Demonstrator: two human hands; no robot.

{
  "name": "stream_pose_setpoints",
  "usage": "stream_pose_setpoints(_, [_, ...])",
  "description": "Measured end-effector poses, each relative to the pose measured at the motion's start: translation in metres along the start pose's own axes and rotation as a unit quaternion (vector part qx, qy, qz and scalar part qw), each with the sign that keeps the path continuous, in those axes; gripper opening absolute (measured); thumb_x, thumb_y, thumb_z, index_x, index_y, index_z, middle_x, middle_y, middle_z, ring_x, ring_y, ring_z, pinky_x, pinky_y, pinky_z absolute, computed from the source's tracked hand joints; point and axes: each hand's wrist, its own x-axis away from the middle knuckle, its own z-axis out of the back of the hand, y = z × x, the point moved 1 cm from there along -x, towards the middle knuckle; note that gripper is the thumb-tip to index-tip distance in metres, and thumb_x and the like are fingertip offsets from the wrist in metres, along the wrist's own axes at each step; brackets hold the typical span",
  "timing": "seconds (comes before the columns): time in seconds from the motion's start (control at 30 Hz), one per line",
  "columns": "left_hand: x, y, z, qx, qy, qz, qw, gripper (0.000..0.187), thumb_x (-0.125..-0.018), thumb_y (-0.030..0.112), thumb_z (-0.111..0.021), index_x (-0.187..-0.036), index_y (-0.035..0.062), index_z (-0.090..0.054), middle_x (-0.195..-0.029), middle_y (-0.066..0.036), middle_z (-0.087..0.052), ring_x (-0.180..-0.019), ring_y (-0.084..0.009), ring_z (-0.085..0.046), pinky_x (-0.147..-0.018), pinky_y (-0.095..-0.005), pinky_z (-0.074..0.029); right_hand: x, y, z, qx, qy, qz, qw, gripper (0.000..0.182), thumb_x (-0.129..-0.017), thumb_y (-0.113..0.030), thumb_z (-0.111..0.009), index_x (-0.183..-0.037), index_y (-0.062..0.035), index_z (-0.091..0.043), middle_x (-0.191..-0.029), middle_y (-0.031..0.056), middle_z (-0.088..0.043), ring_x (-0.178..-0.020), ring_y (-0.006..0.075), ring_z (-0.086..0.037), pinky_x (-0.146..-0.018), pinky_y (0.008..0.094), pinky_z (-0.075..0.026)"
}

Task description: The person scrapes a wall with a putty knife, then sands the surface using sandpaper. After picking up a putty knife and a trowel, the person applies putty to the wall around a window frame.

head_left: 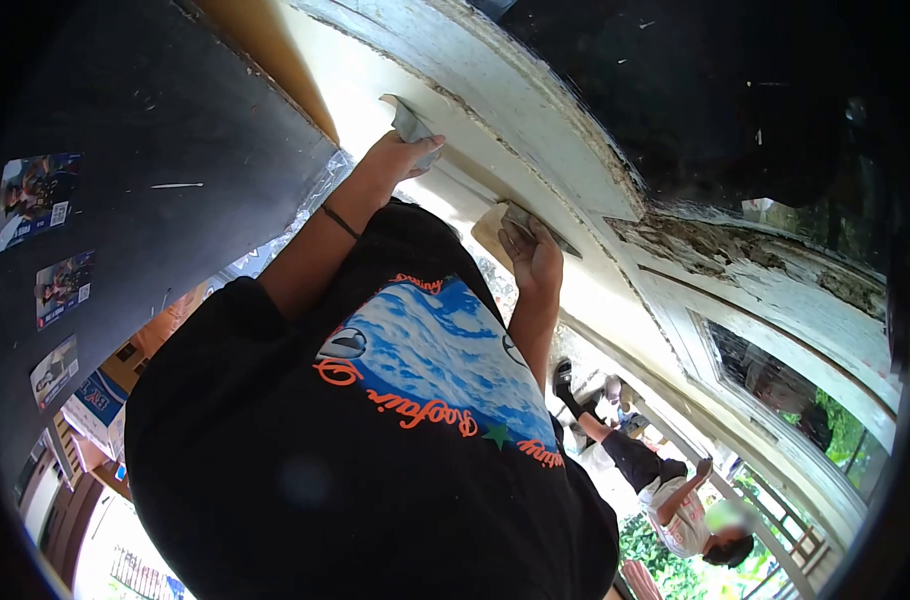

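My left hand (403, 158) is closed on a curled grey sheet that looks like sandpaper (409, 121), against a white painted surface (465, 130). A dark band circles that wrist. Farther right, my right hand (535, 258) has its fingers bent over a second piece of sandpaper (490, 228), tan on one side and grey on the other. It presses this piece to the same white surface. The fingertips are partly in shadow.
A white frame with chipped edges and rotten wood (715, 250) runs along the right beside dark panes. A dark board with stickers (65, 290) stands at left. Another person (665, 480) is at lower right near a railing (785, 520).
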Motion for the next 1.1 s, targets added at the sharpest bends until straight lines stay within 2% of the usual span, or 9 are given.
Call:
stream_pose_setpoints(0.1, [-0.002,-0.001,0.003,0.011,-0.025,0.0,1.0,0.039,-0.075,0.023,-0.06,-0.105,0.0033,-0.045,-0.098,-0.006,-0.052,-0.091,-0.0142,-0.052,-0.078,-0.0259,-0.043,0.003,0.002,-0.001,-0.012,-0.009,0.0,1.0,0.024,-0.084,-0.014,-0.038,-0.102,0.0008,-0.045,-0.101,0.017,-0.052,-0.093,0.0297,-0.051,-0.083,0.0417,-0.04])
stream_pose_setpoints(0.53, [-0.002,0.002,-0.001,-0.019,-0.02,-0.012,1.0,0.044,-0.074,0.022,-0.061,-0.107,0.0016,-0.042,-0.1,-0.008,-0.05,-0.094,-0.0178,-0.051,-0.08,-0.0275,-0.042,0.006,-0.001,-0.003,0.002,0.002,0.009,1.0,0.026,-0.085,-0.017,-0.037,-0.104,0.0,-0.045,-0.101,0.0169,-0.052,-0.093,0.029,-0.051,-0.082,0.0411,-0.04])
stream_pose_setpoints(0.73, [-0.002,0.002,-0.001,0.022,-0.027,-0.006,0.999,0.045,-0.074,0.02,-0.061,-0.109,0.0008,-0.04,-0.1,-0.01,-0.049,-0.093,-0.0209,-0.051,-0.082,-0.0292,-0.042,0.005,0.0,-0.001,0.006,-0.013,0.005,1.0,0.025,-0.085,-0.017,-0.038,-0.103,-0.0016,-0.045,-0.102,0.017,-0.052,-0.091,0.0282,-0.052,-0.081,0.0408,-0.041])
stream_pose_setpoints(0.83, [-0.003,0.001,0.002,0.013,-0.029,-0.011,0.999,0.042,-0.076,0.021,-0.058,-0.108,0.0009,-0.04,-0.101,-0.01,-0.049,-0.092,-0.0216,-0.052,-0.081,-0.0291,-0.043,0.005,0.001,-0.001,-0.001,-0.007,0.01,1.0,0.024,-0.085,-0.017,-0.038,-0.102,-0.0022,-0.046,-0.1,0.0165,-0.053,-0.09,0.0278,-0.053,-0.08,0.0408,-0.041])
stream_pose_setpoints(1.0, [-0.009,-0.006,0.005,0.095,-0.004,0.023,0.995,0.031,-0.082,0.018,-0.046,-0.107,0.0002,-0.041,-0.102,-0.011,-0.049,-0.091,-0.0233,-0.054,-0.08,-0.03,-0.043,0.002,0.003,0.003,-0.008,-0.003,0.01,1.0,0.024,-0.085,-0.017,-0.037,-0.102,-0.0026,-0.046,-0.1,0.0163,-0.053,-0.089,0.028,-0.053,-0.079,0.041,-0.042])
stream_pose_setpoints(1.1, [-0.008,-0.005,0.003,0.112,-0.005,0.037,0.993,0.029,-0.083,0.015,-0.044,-0.107,-0.0002,-0.04,-0.103,-0.012,-0.048,-0.092,-0.0233,-0.053,-0.081,-0.0304,-0.043,0.004,0.002,0.001,0.001,-0.005,0.008,1.0,0.024,-0.085,-0.017,-0.037,-0.103,-0.0026,-0.046,-0.1,0.0165,-0.053,-0.09,0.0284,-0.053,-0.079,0.0412,-0.042])
